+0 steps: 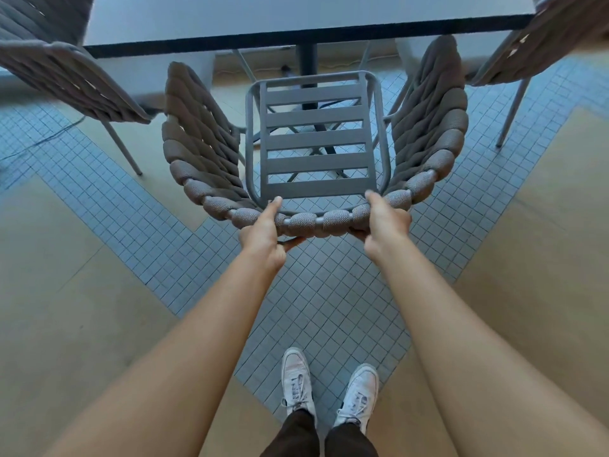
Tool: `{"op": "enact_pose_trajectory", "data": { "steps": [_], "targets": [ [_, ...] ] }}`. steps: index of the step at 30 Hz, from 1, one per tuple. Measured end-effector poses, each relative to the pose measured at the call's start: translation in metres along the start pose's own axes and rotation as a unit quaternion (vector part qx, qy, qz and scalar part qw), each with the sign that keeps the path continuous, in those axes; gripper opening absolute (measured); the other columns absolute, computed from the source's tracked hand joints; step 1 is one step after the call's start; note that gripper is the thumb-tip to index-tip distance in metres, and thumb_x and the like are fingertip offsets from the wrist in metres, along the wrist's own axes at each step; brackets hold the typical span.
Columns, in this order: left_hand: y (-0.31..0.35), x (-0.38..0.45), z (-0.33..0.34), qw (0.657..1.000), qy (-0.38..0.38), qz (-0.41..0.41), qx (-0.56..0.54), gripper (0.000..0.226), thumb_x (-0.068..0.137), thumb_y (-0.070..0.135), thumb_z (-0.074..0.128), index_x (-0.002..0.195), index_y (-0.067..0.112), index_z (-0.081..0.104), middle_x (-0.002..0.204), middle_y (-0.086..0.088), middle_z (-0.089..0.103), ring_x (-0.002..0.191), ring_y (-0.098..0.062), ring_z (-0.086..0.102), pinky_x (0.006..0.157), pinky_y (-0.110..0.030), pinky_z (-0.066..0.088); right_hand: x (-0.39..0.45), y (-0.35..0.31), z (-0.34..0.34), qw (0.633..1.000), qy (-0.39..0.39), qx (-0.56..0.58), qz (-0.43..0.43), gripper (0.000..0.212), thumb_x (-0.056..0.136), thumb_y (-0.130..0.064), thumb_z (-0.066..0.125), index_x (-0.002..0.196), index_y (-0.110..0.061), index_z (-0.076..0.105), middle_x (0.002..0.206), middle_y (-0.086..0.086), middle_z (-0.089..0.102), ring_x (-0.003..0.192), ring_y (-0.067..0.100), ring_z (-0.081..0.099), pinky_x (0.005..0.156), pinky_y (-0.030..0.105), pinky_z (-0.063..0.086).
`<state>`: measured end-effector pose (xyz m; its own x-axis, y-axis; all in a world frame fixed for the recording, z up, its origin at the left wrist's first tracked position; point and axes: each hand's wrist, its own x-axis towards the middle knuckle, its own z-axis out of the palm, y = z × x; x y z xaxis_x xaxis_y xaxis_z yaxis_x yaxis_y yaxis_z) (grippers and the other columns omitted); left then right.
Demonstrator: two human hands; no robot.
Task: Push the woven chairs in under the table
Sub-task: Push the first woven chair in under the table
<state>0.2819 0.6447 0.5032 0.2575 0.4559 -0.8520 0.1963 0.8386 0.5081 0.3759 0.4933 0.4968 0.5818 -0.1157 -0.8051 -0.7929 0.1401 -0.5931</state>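
Woven rope, thick and padded, wraps the curved back rail of the woven armchair (313, 153), and both hands grip that rail at its nearest point. To the outside of the left hand (263, 235) stands a second woven chair (66, 70), beside the table's corner. The left hand's fingers (274, 206) curl over the rail's top with the thumb below, closed around it. Between the two grips runs a short bare stretch of rail; beyond the fingertips lies the slatted metal seat, its front edge just short of the grey table (263, 24). The right hand (384, 225) clamps likewise. Beyond it a third chair (514, 61) shows. The frame looks stiff and light, the rope giving grip; the tiled floor (329, 291) may catch legs.
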Motion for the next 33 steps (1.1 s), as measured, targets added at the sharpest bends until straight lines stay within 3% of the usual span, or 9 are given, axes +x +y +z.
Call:
{"op": "enact_pose_trajectory", "data": {
  "steps": [2, 4, 6, 12, 18, 23, 26, 30, 33],
  "targets": [
    [0.000, 0.000, 0.003, 1.000, 0.008, 0.012, 0.001, 0.044, 0.082, 0.010, 0.080, 0.114, -0.001, 0.051, 0.117, -0.029, 0.064, 0.092, -0.040, 0.070, 0.068, -0.064, 0.058, 0.004, 0.006, 0.000, 0.999, 0.016, -0.038, -0.023, 0.048, 0.087, -0.031, 0.071, 0.123, -0.011, 0.045, 0.107, 0.010, 0.064, 0.096, 0.032, 0.067, 0.079, 0.054, 0.062],
    [0.001, -0.003, 0.006, 1.000, 0.009, 0.009, -0.013, 0.040, 0.084, 0.003, 0.075, 0.114, -0.002, 0.050, 0.116, -0.031, 0.064, 0.090, -0.042, 0.070, 0.070, -0.067, 0.056, 0.004, 0.007, -0.001, 0.998, 0.016, -0.045, -0.033, 0.043, 0.087, -0.031, 0.067, 0.119, -0.012, 0.046, 0.100, 0.008, 0.063, 0.094, 0.031, 0.067, 0.078, 0.052, 0.062],
    [0.003, -0.005, 0.007, 1.000, 0.011, 0.008, -0.016, 0.042, 0.084, -0.001, 0.073, 0.119, -0.002, 0.049, 0.117, -0.031, 0.062, 0.093, -0.044, 0.069, 0.072, -0.069, 0.055, 0.002, 0.005, -0.001, 0.998, 0.017, -0.056, -0.035, 0.042, 0.086, -0.032, 0.066, 0.117, -0.012, 0.048, 0.098, 0.007, 0.064, 0.092, 0.031, 0.067, 0.080, 0.053, 0.061],
    [0.004, -0.011, 0.007, 1.000, 0.024, 0.012, -0.007, 0.030, 0.081, -0.006, 0.072, 0.103, -0.001, 0.051, 0.111, -0.029, 0.062, 0.091, -0.044, 0.069, 0.072, -0.069, 0.055, 0.003, 0.004, 0.000, 0.998, 0.027, -0.040, -0.035, 0.038, 0.090, -0.027, 0.066, 0.118, -0.011, 0.046, 0.098, 0.006, 0.061, 0.091, 0.028, 0.066, 0.078, 0.052, 0.063],
    [0.004, -0.013, 0.006, 1.000, 0.026, 0.016, -0.007, 0.027, 0.082, -0.007, 0.071, 0.096, 0.001, 0.049, 0.106, -0.026, 0.061, 0.091, -0.042, 0.068, 0.073, -0.068, 0.055, 0.002, 0.006, 0.001, 0.997, 0.041, -0.061, -0.031, 0.038, 0.091, -0.029, 0.063, 0.117, -0.011, 0.043, 0.107, 0.010, 0.060, 0.105, 0.033, 0.061, 0.084, 0.054, 0.060],
    [0.003, -0.010, 0.004, 0.999, 0.028, 0.019, -0.006, 0.028, 0.081, -0.005, 0.073, 0.098, -0.001, 0.052, 0.108, -0.027, 0.063, 0.089, -0.040, 0.069, 0.069, -0.067, 0.056, -0.002, 0.006, 0.000, 0.998, 0.036, -0.051, -0.026, 0.039, 0.092, -0.027, 0.063, 0.122, -0.010, 0.044, 0.104, 0.007, 0.060, 0.095, 0.027, 0.065, 0.083, 0.053, 0.061],
    [-0.001, -0.007, -0.003, 1.000, 0.011, 0.025, 0.015, 0.039, 0.080, 0.010, 0.082, 0.108, 0.000, 0.056, 0.110, -0.025, 0.065, 0.094, -0.040, 0.069, 0.071, -0.065, 0.057, -0.004, 0.006, -0.004, 0.996, 0.029, -0.075, -0.029, 0.045, 0.089, -0.034, 0.066, 0.121, -0.010, 0.044, 0.111, 0.009, 0.062, 0.098, 0.029, 0.066, 0.083, 0.050, 0.061],
    [-0.018, -0.017, -0.024, 0.975, 0.005, 0.085, 0.205, 0.070, 0.065, 0.063, 0.083, 0.115, 0.017, 0.064, 0.112, 0.004, 0.068, 0.111, -0.019, 0.060, 0.093, -0.046, 0.052, -0.017, 0.013, -0.028, 0.964, -0.002, -0.245, -0.104, 0.076, 0.081, -0.070, 0.061, 0.134, -0.019, 0.044, 0.111, -0.003, 0.059, 0.113, 0.026, 0.059, 0.091, 0.042, 0.047],
    [-0.038, -0.031, -0.044, 0.914, -0.046, 0.166, 0.368, 0.100, 0.063, 0.080, 0.070, 0.141, 0.020, 0.050, 0.142, 0.006, 0.056, 0.133, -0.012, 0.049, 0.112, -0.038, 0.036, -0.031, 0.019, -0.057, 0.889, -0.053, -0.419, -0.174, 0.105, 0.078, -0.089, 0.045, 0.157, -0.024, 0.023, 0.150, 0.006, 0.047, 0.137, 0.031, 0.045, 0.105, 0.052, 0.038]
  ]
}}
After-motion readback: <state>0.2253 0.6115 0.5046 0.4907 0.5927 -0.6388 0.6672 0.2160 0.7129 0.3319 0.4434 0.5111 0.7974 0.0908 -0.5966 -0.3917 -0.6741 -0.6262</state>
